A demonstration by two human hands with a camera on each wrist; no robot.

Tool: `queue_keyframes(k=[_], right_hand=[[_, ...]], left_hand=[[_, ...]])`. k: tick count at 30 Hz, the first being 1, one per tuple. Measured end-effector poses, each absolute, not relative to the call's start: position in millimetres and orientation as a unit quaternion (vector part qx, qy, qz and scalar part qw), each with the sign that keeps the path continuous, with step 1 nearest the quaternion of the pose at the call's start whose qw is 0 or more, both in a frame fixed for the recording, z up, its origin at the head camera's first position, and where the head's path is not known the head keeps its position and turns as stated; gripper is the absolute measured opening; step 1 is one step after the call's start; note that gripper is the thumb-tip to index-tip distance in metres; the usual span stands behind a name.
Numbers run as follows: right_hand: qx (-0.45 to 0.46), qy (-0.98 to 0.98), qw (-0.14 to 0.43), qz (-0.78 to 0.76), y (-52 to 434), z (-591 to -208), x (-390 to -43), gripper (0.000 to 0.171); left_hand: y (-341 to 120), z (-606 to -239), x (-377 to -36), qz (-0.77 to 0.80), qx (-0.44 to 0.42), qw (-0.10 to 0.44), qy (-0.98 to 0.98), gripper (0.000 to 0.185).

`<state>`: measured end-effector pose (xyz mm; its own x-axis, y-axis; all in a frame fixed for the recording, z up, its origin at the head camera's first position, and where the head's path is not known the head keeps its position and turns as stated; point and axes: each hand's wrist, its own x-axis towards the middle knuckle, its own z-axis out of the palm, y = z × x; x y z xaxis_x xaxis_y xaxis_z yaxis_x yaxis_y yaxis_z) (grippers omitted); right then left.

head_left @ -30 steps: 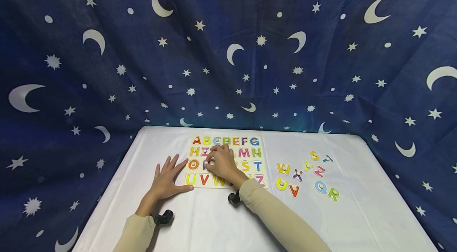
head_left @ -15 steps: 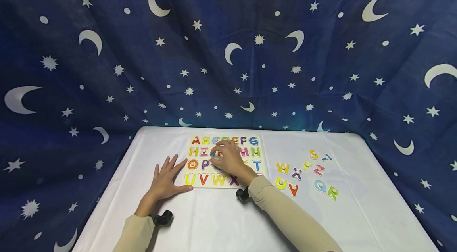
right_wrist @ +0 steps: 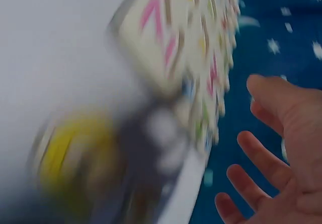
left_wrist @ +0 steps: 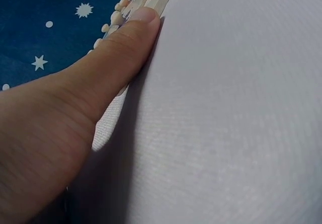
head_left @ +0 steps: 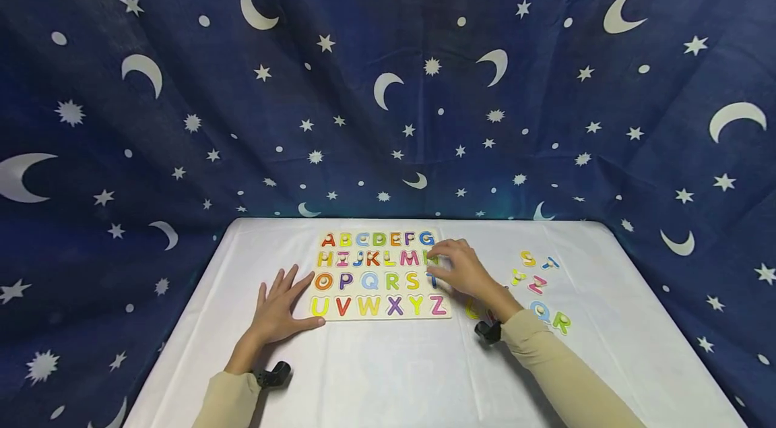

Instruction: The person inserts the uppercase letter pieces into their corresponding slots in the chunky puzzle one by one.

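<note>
Head view: left hand (head_left: 278, 311) flat, fingers spread, on the counter (head_left: 388, 374), thumb against the alphabet board (head_left: 380, 276). Right hand (head_left: 465, 273) loose, empty, over the board's right edge. Loose letters (head_left: 539, 286) beyond. Risk: sleeve sweeping them.

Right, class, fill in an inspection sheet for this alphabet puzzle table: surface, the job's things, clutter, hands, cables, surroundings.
Surface: table under a white cloth, flat and bare at the front.
Job's things: alphabet puzzle board, letters A to Z showing in four rows; loose letters lie on the cloth to its right, some hidden by the right arm.
Clutter: nothing seen.
Hands: left hand flat, thumb against the board's left edge; right hand over the board's right edge, fingers loosely spread, holding nothing.
Cables: nothing seen; a small black camera sits at each wrist.
Surroundings: dark blue backdrop with white moons and stars.
</note>
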<state>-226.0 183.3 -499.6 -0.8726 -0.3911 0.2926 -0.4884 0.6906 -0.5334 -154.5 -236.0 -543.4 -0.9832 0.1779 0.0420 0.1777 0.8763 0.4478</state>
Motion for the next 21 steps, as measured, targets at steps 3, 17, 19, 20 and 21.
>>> queue_keyframes(k=[3, 17, 19, 20, 21], right_hand=[[0.225, -0.921, 0.076, 0.31, 227.0, -495.7, -215.7, 0.023], [0.127, -0.954, 0.067, 0.263, 345.7, -518.4, -152.2, 0.017], [0.118, -0.956, 0.068, 0.261, 352.5, -520.6, -147.4, 0.018], [0.117, -0.956, 0.068, 0.26, 355.4, -521.6, -145.4, 0.018], [0.117, -0.956, 0.071, 0.26, 357.6, -522.3, -143.6, 0.018]], left_hand=[[-236.0, -546.1, -152.8, 0.234, 0.091, 0.003, 0.968, 0.108], [-235.4, -544.7, -153.3, 0.237, 0.091, 0.001, 0.967, 0.108], [-234.9, -544.7, -153.9, 0.238, 0.091, 0.002, 0.967, 0.108], [-234.7, -544.7, -154.2, 0.237, 0.091, 0.003, 0.967, 0.108], [-234.5, -544.5, -154.4, 0.236, 0.093, 0.002, 0.967, 0.107]])
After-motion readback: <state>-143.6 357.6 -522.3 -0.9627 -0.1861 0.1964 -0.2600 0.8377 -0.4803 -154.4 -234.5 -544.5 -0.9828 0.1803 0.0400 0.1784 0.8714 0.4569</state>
